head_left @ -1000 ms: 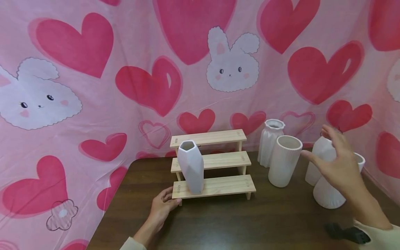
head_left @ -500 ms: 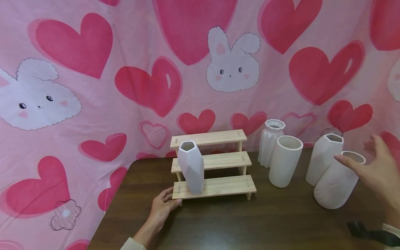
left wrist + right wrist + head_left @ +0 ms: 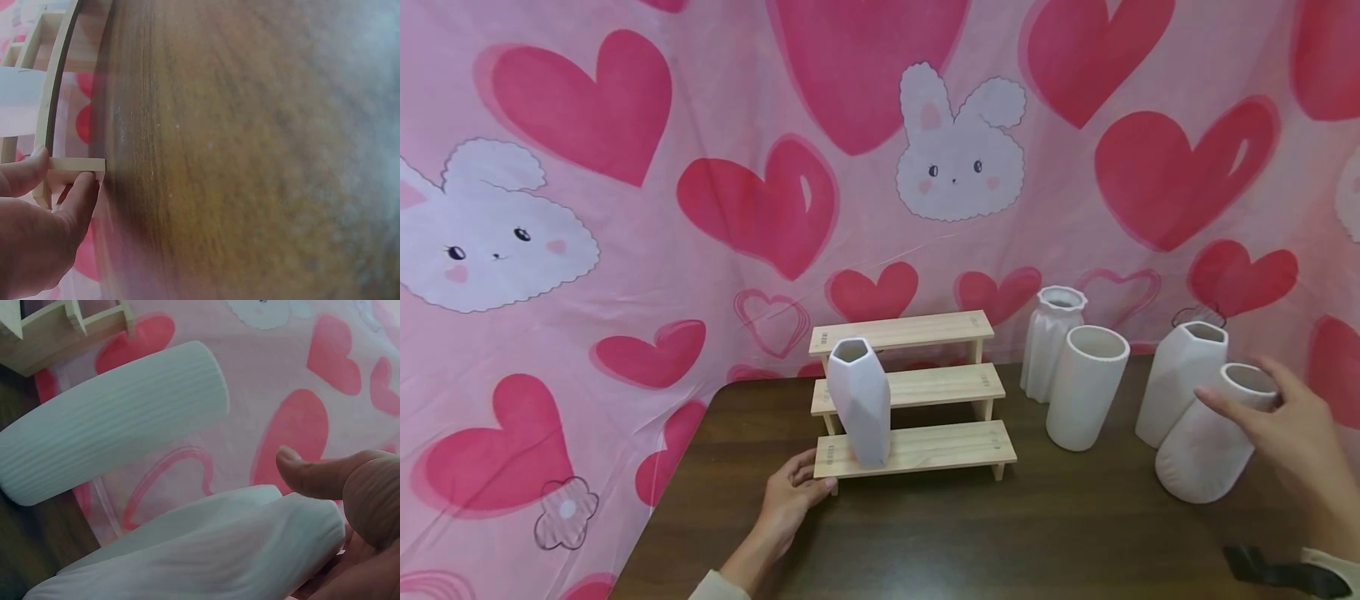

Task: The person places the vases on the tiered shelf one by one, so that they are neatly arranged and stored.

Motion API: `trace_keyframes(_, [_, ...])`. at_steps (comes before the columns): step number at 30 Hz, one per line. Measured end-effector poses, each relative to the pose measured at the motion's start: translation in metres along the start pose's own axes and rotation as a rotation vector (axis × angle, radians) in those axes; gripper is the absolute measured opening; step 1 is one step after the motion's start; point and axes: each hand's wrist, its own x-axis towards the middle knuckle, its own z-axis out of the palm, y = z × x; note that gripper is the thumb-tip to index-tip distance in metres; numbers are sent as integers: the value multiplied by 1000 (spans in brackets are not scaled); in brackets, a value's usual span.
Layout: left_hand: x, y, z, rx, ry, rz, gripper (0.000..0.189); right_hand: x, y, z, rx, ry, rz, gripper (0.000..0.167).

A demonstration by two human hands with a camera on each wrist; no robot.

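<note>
My left hand [image 3: 786,500] holds the left end of the lowest step of a three-tier wooden stand [image 3: 940,447]. In the left wrist view, thumb and finger lie on the step's edge and its leg [image 3: 78,164]. A faceted white vase [image 3: 861,404] stands upright on that lowest step, at its left. My right hand [image 3: 1292,425] is at the top of a rounded white vase [image 3: 1202,454] at the right. Its fingers are behind the rim, partly hidden; the thumb [image 3: 306,475] stands apart from the vase in the right wrist view.
Behind the rounded vase stands another faceted white vase [image 3: 1180,375]. Left of it are a ribbed cylindrical vase [image 3: 1082,400] and a fluted vase [image 3: 1043,350]. Everything sits on a dark wooden table [image 3: 962,533]. A pink heart-patterned cloth [image 3: 865,217] hangs behind.
My right hand has moved right and come down from beside the back faceted vase to the rounded vase's rim. The left hand, stand and vases have stayed in place.
</note>
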Motion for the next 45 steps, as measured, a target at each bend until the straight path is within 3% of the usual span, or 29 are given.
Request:
trace_keyframes(4, [-1,0,0,1,-6,8,61,-1,5,2,26,37,-13,77])
trace_keyframes(34, [-3,2,-1,9,-21,1,65,-5,-2,1,6,30,51,72])
trace_keyframes(45, [-4,3,0,-2,-28,6,66,-16,-31,-8,110,51,-49,58])
